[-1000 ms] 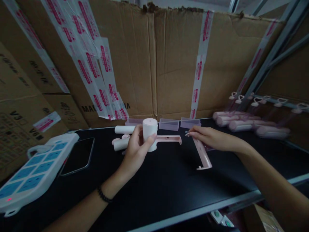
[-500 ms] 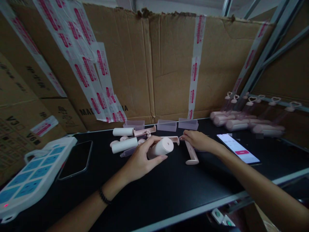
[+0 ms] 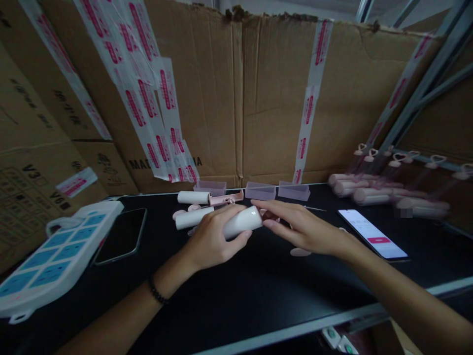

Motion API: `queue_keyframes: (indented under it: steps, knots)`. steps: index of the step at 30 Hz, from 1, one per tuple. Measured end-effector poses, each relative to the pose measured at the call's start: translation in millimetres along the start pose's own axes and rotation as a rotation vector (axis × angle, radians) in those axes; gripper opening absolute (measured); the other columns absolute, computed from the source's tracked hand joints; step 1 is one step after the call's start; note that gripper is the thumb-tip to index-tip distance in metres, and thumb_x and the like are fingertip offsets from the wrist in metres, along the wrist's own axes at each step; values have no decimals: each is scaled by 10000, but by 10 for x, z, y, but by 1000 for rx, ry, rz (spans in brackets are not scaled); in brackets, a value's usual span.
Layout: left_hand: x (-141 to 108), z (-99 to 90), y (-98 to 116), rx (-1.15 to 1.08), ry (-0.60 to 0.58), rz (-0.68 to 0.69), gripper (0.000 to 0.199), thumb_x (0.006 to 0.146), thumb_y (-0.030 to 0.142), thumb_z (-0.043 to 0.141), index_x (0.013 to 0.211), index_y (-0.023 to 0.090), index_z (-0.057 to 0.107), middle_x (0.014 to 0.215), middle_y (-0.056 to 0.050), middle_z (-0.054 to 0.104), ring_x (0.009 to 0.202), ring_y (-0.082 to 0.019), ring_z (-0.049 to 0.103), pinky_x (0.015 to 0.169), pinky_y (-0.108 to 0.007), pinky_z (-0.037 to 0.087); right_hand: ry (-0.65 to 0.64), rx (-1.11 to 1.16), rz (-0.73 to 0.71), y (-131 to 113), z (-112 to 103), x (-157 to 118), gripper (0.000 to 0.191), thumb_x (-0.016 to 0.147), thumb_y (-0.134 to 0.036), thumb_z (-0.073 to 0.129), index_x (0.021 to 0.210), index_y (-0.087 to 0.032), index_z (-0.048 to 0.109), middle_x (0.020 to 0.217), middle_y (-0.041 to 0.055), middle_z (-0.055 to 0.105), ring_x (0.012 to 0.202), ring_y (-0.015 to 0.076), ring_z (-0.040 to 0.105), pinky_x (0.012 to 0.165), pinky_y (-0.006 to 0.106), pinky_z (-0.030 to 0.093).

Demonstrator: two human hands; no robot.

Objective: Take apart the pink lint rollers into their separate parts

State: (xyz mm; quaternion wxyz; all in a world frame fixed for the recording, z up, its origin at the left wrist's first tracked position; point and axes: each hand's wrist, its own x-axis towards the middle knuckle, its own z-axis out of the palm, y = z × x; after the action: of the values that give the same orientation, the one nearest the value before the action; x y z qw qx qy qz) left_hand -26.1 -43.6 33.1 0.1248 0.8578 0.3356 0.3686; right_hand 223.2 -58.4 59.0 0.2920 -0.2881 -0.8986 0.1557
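My left hand [image 3: 214, 236] is wrapped round a glossy white cylinder [image 3: 242, 223], holding it tilted with its end to the right. At that end is my right hand [image 3: 306, 222], thumb and fingers bent together about a small pinkish part that I cannot make out. Behind my left hand lie two more white tubes [image 3: 193, 197], one of them beside a pale pink tray-like piece [image 3: 231, 198]. Small round pink caps [image 3: 180, 215] rest near them. Under my right hand shows the rounded end of a pink piece [image 3: 300, 252]; the remainder is hidden.
Three translucent lilac boxes [image 3: 260, 191] line the back against cardboard. Several pink cylinders with heart-shaped loops [image 3: 373, 196] lie at the right, near a lit phone [image 3: 373, 234]. A dark phone [image 3: 121, 236] and a white power strip [image 3: 55, 256] are on the left.
My right hand has left the pink piece on the table and come left to the cylinder's end. The cylinder in my left hand has turned more sideways. The view has shifted slightly.
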Motion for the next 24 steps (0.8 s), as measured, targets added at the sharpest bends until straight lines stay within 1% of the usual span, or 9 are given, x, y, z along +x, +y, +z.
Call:
queue_keyframes:
  steps: [4, 8, 12, 16, 18, 19, 22, 24]
  knots:
    - [-2, -13, -21, 98, -21, 6, 409, 867, 414, 737, 1231, 232, 696, 1210, -90, 770, 1083, -309, 726, 956, -408, 526, 19, 5, 42, 9, 79, 5, 448, 1052, -290, 495, 1495, -218, 501, 1313, 105, 683, 1122, 197, 672, 1005, 358, 520]
    - [-2, -6, -25, 139, -21, -1, 421, 851, 475, 749, 1215, 265, 718, 1153, -64, 793, 1033, -305, 739, 919, -410, 530, 19, 12, 51, 3, 106, -23, 448, 1039, -289, 523, 1482, -225, 516, 1333, 96, 679, 1115, 190, 674, 998, 339, 516]
    - [3, -6, -30, 159, -26, 6, 408, 849, 466, 748, 1207, 271, 728, 1138, -57, 800, 1014, -297, 746, 881, -397, 540, 31, 28, 85, -32, 115, -11, 442, 1014, -268, 553, 1455, -230, 545, 1322, 85, 695, 1084, 186, 692, 984, 333, 524]
    - [-4, -7, -40, 166, -36, 3, 428, 819, 430, 773, 1216, 275, 737, 1159, -71, 798, 1042, -317, 747, 924, -425, 539, 4, 55, 122, -29, 140, -1, 472, 994, -246, 574, 1465, -241, 538, 1334, 90, 697, 1066, 191, 702, 976, 348, 539]
    - [-17, -4, -45, 177, -46, 12, 449, 794, 421, 791, 1214, 271, 740, 1164, -77, 797, 1039, -324, 750, 923, -428, 544, -25, 56, 114, -22, 149, -16, 503, 1000, -256, 574, 1497, -251, 500, 1405, 98, 655, 1126, 198, 685, 1028, 373, 521]
    - [-25, -2, -48, 182, -51, 22, 457, 785, 419, 797, 1214, 271, 739, 1164, -78, 797, 1032, -323, 752, 917, -425, 547, -39, 52, 100, -22, 151, -27, 515, 1005, -260, 569, 1512, -257, 480, 1452, 102, 621, 1190, 206, 662, 1066, 390, 501]
    - [-42, 8, -51, 191, -61, 53, 468, 780, 401, 797, 1223, 266, 734, 1146, -82, 799, 1013, -321, 756, 891, -414, 553, -73, 10, 65, -35, 162, -70, 514, 1028, -273, 530, 1533, -258, 436, 1559, 116, 516, 1407, 238, 517, 1177, 454, 407]
    - [-43, 16, -52, 195, -62, 59, 457, 777, 390, 797, 1213, 265, 739, 1127, -82, 801, 1002, -320, 754, 881, -412, 553, -88, -22, 67, -50, 185, -95, 508, 1042, -283, 494, 1541, -251, 409, 1578, 127, 487, 1451, 252, 467, 1204, 494, 368]
